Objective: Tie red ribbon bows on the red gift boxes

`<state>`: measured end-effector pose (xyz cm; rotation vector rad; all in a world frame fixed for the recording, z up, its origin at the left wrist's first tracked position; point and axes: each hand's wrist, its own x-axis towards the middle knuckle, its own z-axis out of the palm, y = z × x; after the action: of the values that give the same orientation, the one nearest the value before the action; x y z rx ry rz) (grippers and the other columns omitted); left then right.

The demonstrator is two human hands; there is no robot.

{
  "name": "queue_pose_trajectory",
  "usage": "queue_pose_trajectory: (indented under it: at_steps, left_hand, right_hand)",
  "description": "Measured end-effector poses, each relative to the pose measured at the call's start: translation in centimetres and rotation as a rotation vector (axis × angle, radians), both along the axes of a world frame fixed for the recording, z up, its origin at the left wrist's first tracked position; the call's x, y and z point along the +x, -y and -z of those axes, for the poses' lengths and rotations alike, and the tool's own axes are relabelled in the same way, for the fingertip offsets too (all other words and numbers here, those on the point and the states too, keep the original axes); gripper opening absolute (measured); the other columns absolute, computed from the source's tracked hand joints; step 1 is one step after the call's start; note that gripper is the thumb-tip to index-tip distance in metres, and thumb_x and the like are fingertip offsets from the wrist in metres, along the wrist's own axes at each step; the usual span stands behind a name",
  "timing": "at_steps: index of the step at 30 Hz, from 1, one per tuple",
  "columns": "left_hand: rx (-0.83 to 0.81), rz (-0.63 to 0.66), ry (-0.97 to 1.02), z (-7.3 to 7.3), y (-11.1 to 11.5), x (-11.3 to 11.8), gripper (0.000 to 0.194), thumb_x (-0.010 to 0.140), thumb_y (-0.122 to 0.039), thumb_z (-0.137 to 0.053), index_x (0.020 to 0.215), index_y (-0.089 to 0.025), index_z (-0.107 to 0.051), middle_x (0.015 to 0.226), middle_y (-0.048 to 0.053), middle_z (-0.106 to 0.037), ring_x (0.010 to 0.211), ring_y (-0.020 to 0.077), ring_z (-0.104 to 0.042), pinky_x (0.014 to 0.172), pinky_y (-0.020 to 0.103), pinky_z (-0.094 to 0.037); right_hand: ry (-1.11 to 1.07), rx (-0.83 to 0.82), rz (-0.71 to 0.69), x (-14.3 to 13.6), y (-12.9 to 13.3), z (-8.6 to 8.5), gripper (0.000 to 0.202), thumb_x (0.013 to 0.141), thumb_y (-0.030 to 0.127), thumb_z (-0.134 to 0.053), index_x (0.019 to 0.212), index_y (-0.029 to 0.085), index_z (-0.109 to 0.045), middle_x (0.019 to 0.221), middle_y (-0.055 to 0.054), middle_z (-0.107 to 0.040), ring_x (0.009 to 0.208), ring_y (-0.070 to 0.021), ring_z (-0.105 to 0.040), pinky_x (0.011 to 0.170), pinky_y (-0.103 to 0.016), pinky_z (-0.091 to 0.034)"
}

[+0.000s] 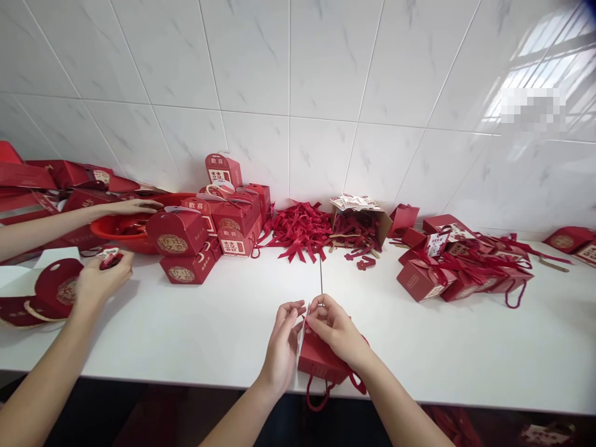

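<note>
Near the table's front edge a red gift box point(323, 359) lies on its side, a dark red cord handle point(319, 403) hanging over the edge. A thin white card point(302, 338), seen nearly edge-on, stands against the box. My left hand point(280, 347) is closed around the card's left side, fingertips at its top. From the other side my right hand point(339, 332) reaches over the box, thumb and finger pinching a bit of red ribbon point(306, 320) beside the card. My fingers partly hide the ribbon and the box top.
Behind my hands lie a heap of red ribbons point(302, 228) and an open carton of tags point(361, 226). Stacked boxes point(186, 239) stand left, tied boxes point(465, 267) right. Another person's hands point(100, 279) work at far left, near an orange-red basin point(123, 230).
</note>
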<state>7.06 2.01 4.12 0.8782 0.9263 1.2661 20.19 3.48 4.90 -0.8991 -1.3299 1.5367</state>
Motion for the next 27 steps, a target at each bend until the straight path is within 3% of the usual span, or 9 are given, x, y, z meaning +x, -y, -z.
queue_pose_trajectory:
  at_steps: [3,7,10,13,14,16,19,23,27]
  left_hand:
    - [0.024,0.101,-0.122,-0.2,-0.6,-0.3,0.026,0.087,-0.045,-0.044,0.084,-0.020,-0.051,0.097,0.005,-0.061,0.093,0.0193,-0.061,0.076,0.030,-0.049]
    - [0.134,0.119,-0.383,0.0,-1.4,-0.9,0.028,0.086,-0.046,-0.046,0.085,-0.020,-0.055,0.104,0.008,-0.061,0.092,0.0199,-0.059,0.080,0.031,-0.048]
    - [0.259,0.020,-0.749,0.9,-2.5,-3.2,0.026,0.087,-0.040,-0.043,0.077,-0.020,-0.056,0.110,0.009,-0.059,0.100,0.0225,-0.056,0.087,0.035,-0.046]
    - [0.191,-0.142,-1.373,2.0,-3.9,-7.1,0.018,0.081,-0.029,-0.049,0.069,-0.020,-0.057,0.097,0.010,-0.062,0.105,0.0312,-0.052,0.093,0.050,-0.037]
    - [0.125,-0.201,-1.452,2.2,-4.3,-8.3,0.015,0.078,-0.026,-0.051,0.066,-0.018,-0.057,0.092,0.014,-0.061,0.106,0.0376,-0.050,0.092,0.059,-0.032]
    - [0.051,-0.297,-1.528,2.4,-4.8,-9.8,0.011,0.076,-0.025,-0.052,0.070,-0.017,-0.058,0.092,0.017,-0.060,0.108,0.0435,-0.046,0.088,0.065,-0.029]
    - [0.178,-0.303,-1.284,1.9,-4.8,-8.9,0.017,0.082,-0.034,-0.049,0.087,-0.020,-0.057,0.102,0.013,-0.059,0.110,0.0351,-0.048,0.093,0.055,-0.034]
    - [0.271,0.035,-0.690,0.8,-3.7,-4.6,0.026,0.088,-0.047,-0.043,0.089,-0.022,-0.053,0.094,0.004,-0.058,0.091,0.0193,-0.056,0.083,0.032,-0.045]
    - [0.191,0.204,-0.482,0.6,-2.9,-2.7,0.027,0.085,-0.048,-0.050,0.084,-0.021,-0.050,0.079,0.000,-0.052,0.071,0.0131,-0.052,0.066,0.024,-0.045]
  right_hand:
    - [0.004,-0.005,0.000,0.0,-0.1,0.2,0.024,0.083,0.040,-0.061,0.090,0.022,-0.046,0.074,0.004,-0.055,0.062,-0.0102,-0.049,0.059,-0.023,-0.035]
    - [0.025,-0.016,-0.001,0.1,-0.2,0.1,0.025,0.083,0.042,-0.060,0.090,0.023,-0.046,0.069,0.006,-0.053,0.050,-0.0074,-0.042,0.050,-0.022,-0.032]
    - [-0.028,0.004,0.106,0.6,0.2,-0.2,0.025,0.081,0.040,-0.064,0.087,0.022,-0.048,0.078,0.002,-0.057,0.064,-0.0107,-0.053,0.062,-0.025,-0.042]
    - [-0.125,0.044,0.324,1.5,0.6,-0.4,0.020,0.081,0.036,-0.065,0.083,0.021,-0.052,0.089,-0.003,-0.060,0.086,-0.0156,-0.058,0.075,-0.028,-0.045]
    - [-0.165,0.046,0.383,1.8,0.7,-0.4,0.018,0.081,0.035,-0.065,0.082,0.022,-0.053,0.091,-0.003,-0.060,0.089,-0.0163,-0.058,0.077,-0.028,-0.045]
    - [-0.255,0.019,0.445,2.1,0.8,-0.2,0.018,0.079,0.034,-0.066,0.082,0.022,-0.053,0.091,-0.002,-0.060,0.090,-0.0165,-0.058,0.076,-0.028,-0.045]
    - [-0.353,-0.036,0.446,2.1,0.7,0.1,0.020,0.076,0.033,-0.069,0.079,0.023,-0.052,0.088,-0.002,-0.059,0.084,-0.0164,-0.058,0.074,-0.029,-0.047]
    - [-0.381,0.069,0.555,2.6,0.8,0.1,0.017,0.077,0.031,-0.067,0.079,0.023,-0.053,0.089,-0.003,-0.057,0.086,-0.0175,-0.058,0.077,-0.031,-0.048]
    - [-0.212,0.168,0.725,5.1,1.8,0.6,0.018,0.080,0.034,-0.064,0.090,0.026,-0.052,0.098,-0.003,-0.058,0.096,-0.0193,-0.058,0.083,-0.034,-0.047]
